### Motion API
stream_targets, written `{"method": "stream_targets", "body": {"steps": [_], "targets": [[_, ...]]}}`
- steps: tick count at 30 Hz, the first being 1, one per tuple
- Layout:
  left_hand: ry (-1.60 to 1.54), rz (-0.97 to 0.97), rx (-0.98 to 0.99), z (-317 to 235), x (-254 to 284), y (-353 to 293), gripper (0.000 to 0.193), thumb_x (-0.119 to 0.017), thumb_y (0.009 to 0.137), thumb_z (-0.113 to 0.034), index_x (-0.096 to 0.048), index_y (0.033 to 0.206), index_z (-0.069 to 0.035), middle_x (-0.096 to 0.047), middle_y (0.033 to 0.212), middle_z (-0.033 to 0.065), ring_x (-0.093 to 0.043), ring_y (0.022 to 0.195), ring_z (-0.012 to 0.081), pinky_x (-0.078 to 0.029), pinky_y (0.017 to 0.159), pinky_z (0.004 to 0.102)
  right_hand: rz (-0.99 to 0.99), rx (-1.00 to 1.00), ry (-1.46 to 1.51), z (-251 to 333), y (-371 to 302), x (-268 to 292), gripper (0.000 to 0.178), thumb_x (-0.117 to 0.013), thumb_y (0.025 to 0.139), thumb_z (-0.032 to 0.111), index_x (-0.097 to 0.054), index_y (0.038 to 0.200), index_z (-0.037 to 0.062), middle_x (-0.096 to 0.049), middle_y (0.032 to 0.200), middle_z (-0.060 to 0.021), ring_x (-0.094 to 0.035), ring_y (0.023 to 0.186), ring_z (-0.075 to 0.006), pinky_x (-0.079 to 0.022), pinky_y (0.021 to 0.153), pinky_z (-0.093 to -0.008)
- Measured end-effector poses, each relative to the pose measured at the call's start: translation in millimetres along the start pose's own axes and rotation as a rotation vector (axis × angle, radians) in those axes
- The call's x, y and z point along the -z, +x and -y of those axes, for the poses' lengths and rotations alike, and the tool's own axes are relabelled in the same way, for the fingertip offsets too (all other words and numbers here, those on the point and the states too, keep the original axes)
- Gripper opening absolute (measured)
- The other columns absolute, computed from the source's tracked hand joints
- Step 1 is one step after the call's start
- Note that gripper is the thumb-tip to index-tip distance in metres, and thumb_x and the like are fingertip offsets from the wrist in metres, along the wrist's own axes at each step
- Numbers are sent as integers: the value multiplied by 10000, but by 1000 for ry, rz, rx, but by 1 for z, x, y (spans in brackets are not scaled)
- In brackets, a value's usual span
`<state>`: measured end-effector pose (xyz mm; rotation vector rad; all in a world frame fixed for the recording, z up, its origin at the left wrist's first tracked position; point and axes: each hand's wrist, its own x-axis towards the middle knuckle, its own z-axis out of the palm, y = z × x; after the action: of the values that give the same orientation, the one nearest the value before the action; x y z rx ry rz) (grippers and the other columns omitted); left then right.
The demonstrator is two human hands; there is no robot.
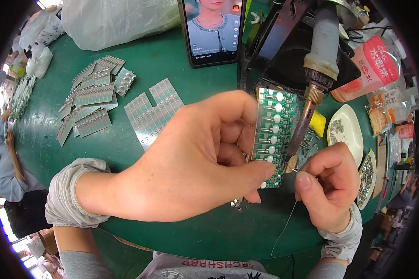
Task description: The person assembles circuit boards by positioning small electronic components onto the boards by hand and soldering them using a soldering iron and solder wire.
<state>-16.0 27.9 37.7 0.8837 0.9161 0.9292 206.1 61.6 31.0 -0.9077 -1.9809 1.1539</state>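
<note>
My left hand (pixel 195 158) is closed on a green circuit board panel (pixel 271 135), which carries a row of white round parts and small metal pins. It holds the panel upright beside the soldering iron (pixel 305 118), whose dark tip points down at the panel's right edge. Between finger and thumb, my right hand (pixel 329 186) pinches thin solder wire (pixel 289 215). One end of the wire reaches toward the iron's tip; the rest trails down over the table edge. Whether tip, wire and board touch is too small to tell.
Finished-looking board strips (pixel 91 95) are heaped at left, with flat panels (pixel 149 111) nearer. A phone (pixel 212 35) stands behind. At right are a pale dish (pixel 349 122), a tray of small metal parts (pixel 367 179), a yellow sponge (pixel 317 123) and a pink container (pixel 370 67).
</note>
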Motion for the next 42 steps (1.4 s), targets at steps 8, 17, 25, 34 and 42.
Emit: {"method": "stream_targets", "body": {"steps": [8, 17, 25, 34, 42], "targets": [[6, 10, 6, 3, -2, -1, 314, -600, 807, 123, -435, 1054, 21, -608, 1043, 125, -640, 882, 152, -595, 685, 280, 13, 78, -50, -1, 2, -2, 156, -672, 769, -24, -525, 816, 1, -501, 589, 13, -400, 454, -15, -285, 408, -180], [-21, -2, -7, 2, -3, -3, 325, -603, 802, 120, -431, 1058, 16, -607, 1045, 120, -630, 897, 144, -593, 684, 276, -1, 98, -44, -2, 1, -7, 163, -679, 766, -45, -537, 835, -8, -523, 627, 3, -424, 473, -17, -300, 412, -178], [17, -15, -24, 2, -1, -4, 336, -614, 801, 112, -424, 1057, 7, -605, 1037, 115, -629, 884, 139, -595, 690, 283, 42, 67, -2, -2, 2, -4, 150, -663, 793, -44, -529, 851, -14, -526, 635, 0, -419, 478, -15, -294, 418, -178], [5, 35, 113, 1, -2, -2, 285, -616, 817, 92, -422, 1002, -5, -619, 1003, 107, -640, 864, 136, -590, 690, 282, 38, -183, 208, 3, 5, 7, 128, -642, 843, 18, -516, 857, -3, -506, 609, 14, -410, 477, -15, -298, 431, -189], [-22, -54, 64, 11, 0, 3, 232, -603, 840, 55, -478, 1027, 4, -619, 874, 63, -626, 779, 114, -572, 657, 255, 287, 243, -477, -9, -2, -6, 190, -655, 727, 15, -591, 905, 39, -523, 789, -91, -591, 723, -251, -481, 583, -352]]}}
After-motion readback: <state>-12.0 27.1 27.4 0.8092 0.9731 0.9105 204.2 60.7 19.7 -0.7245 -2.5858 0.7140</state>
